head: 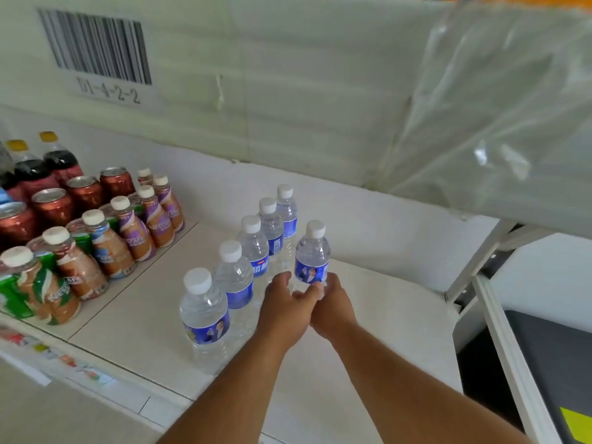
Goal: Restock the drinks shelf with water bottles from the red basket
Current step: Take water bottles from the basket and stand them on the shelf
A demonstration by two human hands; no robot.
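A small water bottle point(312, 255) with a white cap and blue label stands upright on the white shelf point(134, 318), to the right of a diagonal row of several matching water bottles point(236, 277). Both hands reach in from the bottom of the view and meet at this bottle's lower part. My left hand point(284, 304) wraps its left side and my right hand point(333, 305) its right side, with the fingertips touching the label. The bottle's base is hidden behind my hands. The red basket is out of view.
Coffee drink bottles point(134, 232), red cans point(54, 206) and dark soda bottles point(30, 168) fill the shelf's left part. A barcode label point(96, 46) and clear plastic sheeting point(499, 123) hang above. A shelf upright point(477, 257) and a dark box point(557, 363) stand at the right.
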